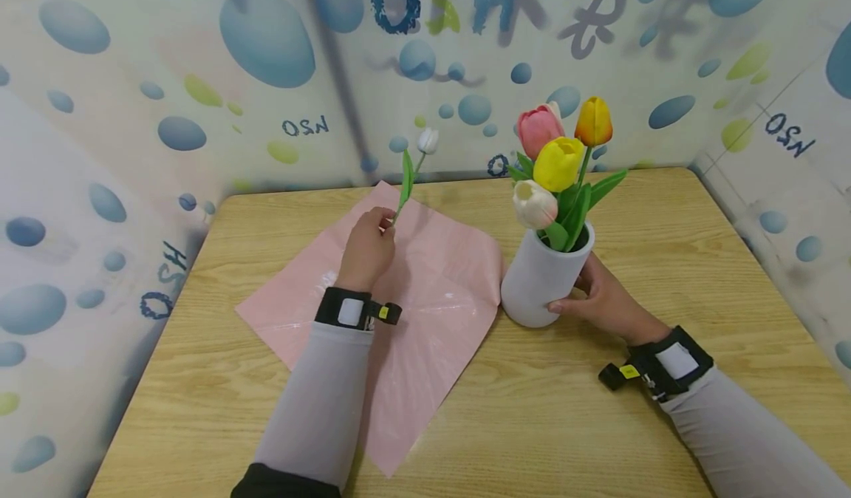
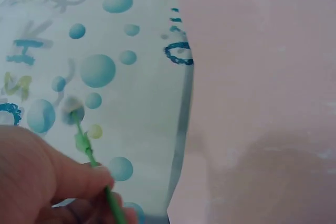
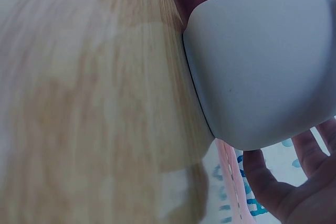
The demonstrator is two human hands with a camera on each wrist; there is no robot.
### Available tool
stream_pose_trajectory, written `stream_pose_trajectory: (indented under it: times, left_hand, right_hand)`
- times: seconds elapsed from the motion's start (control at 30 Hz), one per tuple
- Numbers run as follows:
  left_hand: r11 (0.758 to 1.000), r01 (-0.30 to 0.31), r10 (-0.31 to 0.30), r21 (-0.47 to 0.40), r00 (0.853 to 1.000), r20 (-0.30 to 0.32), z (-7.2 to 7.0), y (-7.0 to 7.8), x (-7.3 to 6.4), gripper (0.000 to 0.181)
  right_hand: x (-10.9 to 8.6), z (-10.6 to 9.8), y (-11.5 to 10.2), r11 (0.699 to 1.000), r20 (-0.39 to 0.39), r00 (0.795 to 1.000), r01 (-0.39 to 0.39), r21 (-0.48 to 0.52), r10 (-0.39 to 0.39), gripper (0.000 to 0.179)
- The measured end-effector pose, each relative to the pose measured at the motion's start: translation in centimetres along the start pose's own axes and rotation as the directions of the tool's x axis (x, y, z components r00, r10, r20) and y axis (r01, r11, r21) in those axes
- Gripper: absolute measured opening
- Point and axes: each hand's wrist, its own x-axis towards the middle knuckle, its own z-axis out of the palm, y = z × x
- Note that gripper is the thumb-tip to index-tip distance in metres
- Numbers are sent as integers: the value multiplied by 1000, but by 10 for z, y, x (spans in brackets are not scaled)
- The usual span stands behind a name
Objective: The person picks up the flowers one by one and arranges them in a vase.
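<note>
My left hand (image 1: 368,250) pinches the green stem of a single white tulip (image 1: 428,141) between thumb and fingers. The bloom points up and away, above the far part of a pink wrapping sheet (image 1: 432,306). In the left wrist view the stem (image 2: 113,203) passes between the fingertips. At the right stands a white vase (image 1: 541,280), holding pink, yellow, orange and white tulips with green leaves. My right hand (image 1: 608,302) grips the vase low on its right side, thumb at the front. The right wrist view shows the vase wall (image 3: 262,61) close up with fingers (image 3: 265,182) against it.
The pink sheet lies diagonally on a wooden table (image 1: 665,261), its right corner curled up beside the vase. Behind the table rises a wall (image 1: 359,128) printed with blue and green bubbles.
</note>
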Motion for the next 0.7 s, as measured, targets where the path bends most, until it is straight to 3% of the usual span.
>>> stream_pose_trajectory:
  times: [0.13,0.3,0.47,0.7]
  left_hand:
    - [994,-31,23,-109,997,-79,-6,4,-1,36]
    - [955,-40,27,-292,998,-48,-10,8,-3,35]
    - [884,-18,21,-467,1000,1,-10,10,-1,31]
    - [767,16,-9,-642,1000,15,-14,17,-1,37]
  right_hand:
    - [0,0,0,1000,-4,1000,-2,2,3,91]
    - [0,0,0,1000,-5,1000,-1,7,1,91]
    - [-1,1,1,1000,-8,1000,11,9,-11,91]
    - [0,1,2,1000,-5,1000,16,9,-16,90]
